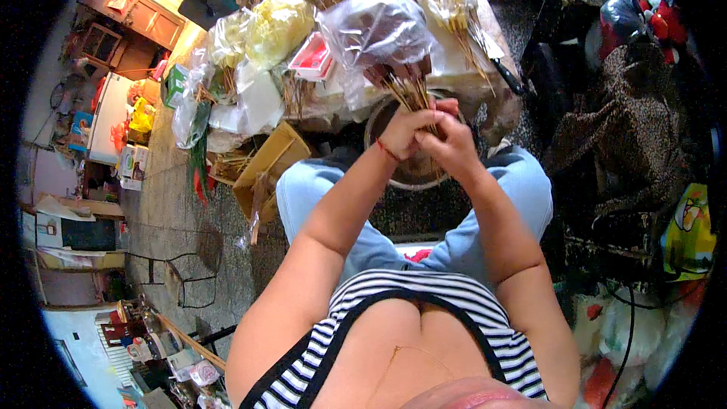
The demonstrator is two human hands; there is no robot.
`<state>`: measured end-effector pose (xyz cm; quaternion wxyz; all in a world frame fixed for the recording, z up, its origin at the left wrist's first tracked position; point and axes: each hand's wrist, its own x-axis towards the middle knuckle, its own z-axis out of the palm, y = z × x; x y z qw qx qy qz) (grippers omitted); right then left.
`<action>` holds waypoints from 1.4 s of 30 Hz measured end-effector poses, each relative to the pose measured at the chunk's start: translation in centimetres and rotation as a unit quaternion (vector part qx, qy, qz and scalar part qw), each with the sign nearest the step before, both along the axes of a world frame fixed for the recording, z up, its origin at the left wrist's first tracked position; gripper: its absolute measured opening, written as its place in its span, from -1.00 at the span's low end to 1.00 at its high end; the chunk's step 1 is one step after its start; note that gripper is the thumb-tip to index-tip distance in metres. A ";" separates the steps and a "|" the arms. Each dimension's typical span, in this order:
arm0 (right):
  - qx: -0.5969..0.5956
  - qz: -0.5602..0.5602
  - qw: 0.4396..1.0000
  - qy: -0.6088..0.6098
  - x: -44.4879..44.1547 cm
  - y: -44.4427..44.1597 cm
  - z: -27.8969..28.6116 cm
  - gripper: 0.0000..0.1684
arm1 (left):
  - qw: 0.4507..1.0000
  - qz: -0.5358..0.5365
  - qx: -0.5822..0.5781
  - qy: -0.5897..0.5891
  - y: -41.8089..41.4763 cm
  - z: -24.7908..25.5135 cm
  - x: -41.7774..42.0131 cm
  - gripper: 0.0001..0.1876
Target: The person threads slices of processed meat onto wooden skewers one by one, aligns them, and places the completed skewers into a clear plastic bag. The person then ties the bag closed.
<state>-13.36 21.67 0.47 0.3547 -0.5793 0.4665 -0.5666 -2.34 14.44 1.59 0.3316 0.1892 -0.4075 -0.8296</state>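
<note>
Both hands meet around a bundle of thin brown stems (410, 91) above a round basin (417, 186). My left hand (408, 129), with a red cord at the wrist, grips the bundle. My right hand (453, 139) closes on its lower ends from the other side, the fingers of the two hands touching. A clear plastic bag (375, 28) covers the far end of the bundle, with something dark reddish-brown showing through. Much of the basin's inside is hidden by my hands. My knees stand on either side of it.
On the table are yellow bundles in clear plastic (278, 28), a red-and-white box (312, 57) and a black handle (508, 76), seemingly a knife's. An open cardboard box (270, 165) stands on the floor at left. A dark patterned cloth (630, 119) drapes at right.
</note>
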 end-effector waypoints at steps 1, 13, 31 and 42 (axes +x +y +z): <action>0.070 0.005 0.997 -0.012 -0.9 0.6 1.4 -0.65 | 1.000 0.006 0.009 -0.021 -0.1 0.9 -0.2 -0.86; -0.026 -0.275 0.916 -0.291 0.8 2.6 0.9 -0.57 | 0.996 0.088 0.030 0.001 0.2 1.6 -1.7 -0.85; 0.042 -0.236 0.969 -0.063 -0.2 0.9 -1.8 -0.65 | 0.997 0.079 0.003 -0.019 1.8 -1.8 -1.4 -0.81; 0.275 0.243 0.899 -0.239 -2.1 1.4 2.0 -0.78 | 0.997 -0.017 -0.036 -0.071 1.9 -0.9 0.0 -0.63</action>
